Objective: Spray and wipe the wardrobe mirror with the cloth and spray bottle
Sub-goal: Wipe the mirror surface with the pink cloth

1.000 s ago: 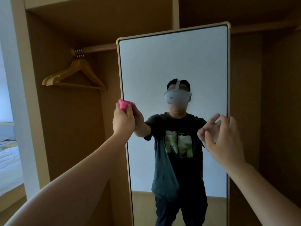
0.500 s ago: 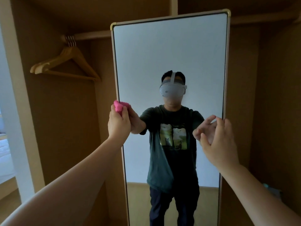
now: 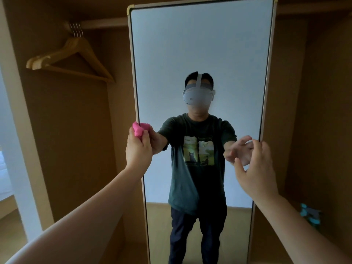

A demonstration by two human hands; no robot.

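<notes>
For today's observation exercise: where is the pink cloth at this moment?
In the head view, the pink cloth is bunched in the left hand, at the left edge of the mirror.

Cloth (image 3: 138,129) bright pink, at mirror (image 3: 200,44) left edge. Mirror frame beige, gold corners. Hangers (image 3: 95,61) left of mirror tan.

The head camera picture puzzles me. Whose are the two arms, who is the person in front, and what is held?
No machine here: the camera sits on a person's head, so both arms are that person's own. The figure in front is their reflection in the mirror. The left hand grips a pink cloth at the mirror's left edge. The right hand is open and empty, near the right edge. Wooden hangers hang at upper left. The blurred teal thing at lower right may be the spray bottle.
</notes>
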